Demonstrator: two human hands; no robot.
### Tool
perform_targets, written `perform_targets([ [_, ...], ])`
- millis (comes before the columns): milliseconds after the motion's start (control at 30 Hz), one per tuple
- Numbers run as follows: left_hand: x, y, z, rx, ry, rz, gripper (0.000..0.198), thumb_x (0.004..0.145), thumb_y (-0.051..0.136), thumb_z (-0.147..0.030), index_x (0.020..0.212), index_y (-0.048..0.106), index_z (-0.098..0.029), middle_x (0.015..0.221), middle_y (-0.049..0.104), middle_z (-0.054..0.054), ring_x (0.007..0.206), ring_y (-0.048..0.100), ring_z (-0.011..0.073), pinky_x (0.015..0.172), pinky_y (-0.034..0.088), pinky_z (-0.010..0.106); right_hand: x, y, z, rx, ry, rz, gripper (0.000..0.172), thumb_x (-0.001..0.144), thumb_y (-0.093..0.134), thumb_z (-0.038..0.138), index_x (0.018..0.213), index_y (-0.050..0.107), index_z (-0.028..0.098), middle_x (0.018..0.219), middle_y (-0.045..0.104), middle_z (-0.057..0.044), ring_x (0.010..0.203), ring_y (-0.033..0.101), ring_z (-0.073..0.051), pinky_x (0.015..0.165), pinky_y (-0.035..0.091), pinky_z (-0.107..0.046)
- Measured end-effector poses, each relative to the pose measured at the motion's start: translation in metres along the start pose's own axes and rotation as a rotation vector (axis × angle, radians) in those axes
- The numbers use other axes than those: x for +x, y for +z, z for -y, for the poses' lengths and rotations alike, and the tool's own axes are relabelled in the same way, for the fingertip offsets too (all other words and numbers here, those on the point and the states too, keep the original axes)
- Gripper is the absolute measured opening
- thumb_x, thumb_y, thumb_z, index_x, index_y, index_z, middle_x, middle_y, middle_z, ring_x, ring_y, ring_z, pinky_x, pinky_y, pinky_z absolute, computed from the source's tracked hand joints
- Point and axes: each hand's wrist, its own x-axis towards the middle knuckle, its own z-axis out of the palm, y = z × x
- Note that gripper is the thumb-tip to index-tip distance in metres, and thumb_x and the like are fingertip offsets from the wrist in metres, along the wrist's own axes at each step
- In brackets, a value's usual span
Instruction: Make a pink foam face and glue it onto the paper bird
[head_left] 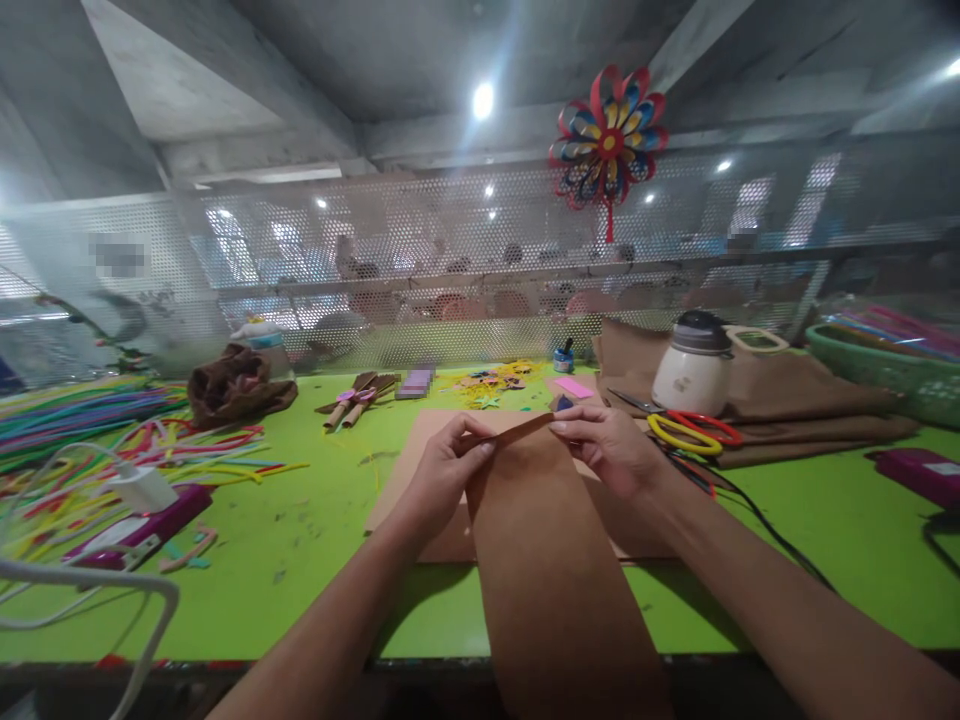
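A long strip of brown paper [551, 560] hangs from both my hands and runs down over the table's front edge. My left hand [457, 455] pinches its upper left corner between thumb and fingers. At the upper right corner, my right hand [604, 445] grips the same strip, and its top edge looks folded over. Beneath the strip lies a light brown board [420, 470] on the green table. Scissors with red and yellow handles [686, 435] rest just right of my right hand.
Colourful pipe cleaners [202, 455] and a purple power strip [142, 525] with white cables lie left. A cream thermos-like jug [691, 370], folded brown sheets [810, 400] and a green basket [885, 370] stand right. Yellow scraps [495, 380] and a blue ink bottle [563, 357] sit behind.
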Motion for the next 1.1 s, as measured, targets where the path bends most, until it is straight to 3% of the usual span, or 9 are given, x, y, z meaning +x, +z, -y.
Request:
perform_targets([
  [200,0.002,-0.006,0.004,0.011,-0.024,-0.039,0.01,0.085,0.057,-0.022,0.091,0.056,-0.014,0.08,0.058,0.0,0.066,0.056,0.0112,0.059,0.048,0.026,0.002,-0.006,0.004,-0.038,-0.077,-0.053,0.026,0.086,0.053,0.029,0.107,0.056,0.015,0.104,0.06,-0.006,0.084,0.061,-0.016,0.071,0.052,-0.035],
  [400,0.003,-0.004,-0.001,0.072,-0.062,-0.024,0.007,0.085,0.058,-0.02,0.087,0.057,-0.013,0.078,0.058,-0.001,0.066,0.056,0.0109,0.061,0.049,0.026,-0.007,0.006,0.012,-0.144,-0.12,0.034,0.022,0.085,0.055,0.026,0.103,0.058,0.014,0.102,0.061,-0.005,0.085,0.06,-0.016,0.073,0.051,-0.035],
  [600,-0.002,0.006,-0.007,0.036,-0.113,0.034,0.009,0.084,0.058,-0.018,0.091,0.055,-0.013,0.073,0.057,-0.002,0.064,0.056,0.0107,0.058,0.047,0.025,-0.007,0.012,0.002,-0.222,-0.023,0.136,0.019,0.085,0.055,0.026,0.098,0.059,0.013,0.095,0.063,-0.004,0.079,0.061,-0.014,0.069,0.052,-0.033],
  [900,0.001,0.001,0.009,-0.078,-0.154,0.063,0.015,0.085,0.057,-0.021,0.098,0.056,-0.013,0.087,0.059,0.002,0.074,0.059,0.0137,0.065,0.051,0.03,-0.003,0.005,-0.007,-0.148,0.037,0.112,0.025,0.086,0.054,0.028,0.107,0.056,0.015,0.103,0.061,-0.005,0.084,0.061,-0.016,0.071,0.052,-0.035],
  [1100,-0.002,0.005,0.004,-0.141,-0.163,0.077,0.018,0.087,0.055,-0.023,0.101,0.056,-0.013,0.092,0.06,0.003,0.08,0.06,0.0159,0.071,0.052,0.034,-0.001,0.002,-0.01,-0.126,0.061,0.087,0.024,0.086,0.054,0.028,0.106,0.056,0.015,0.101,0.061,-0.005,0.082,0.061,-0.015,0.069,0.052,-0.033],
])
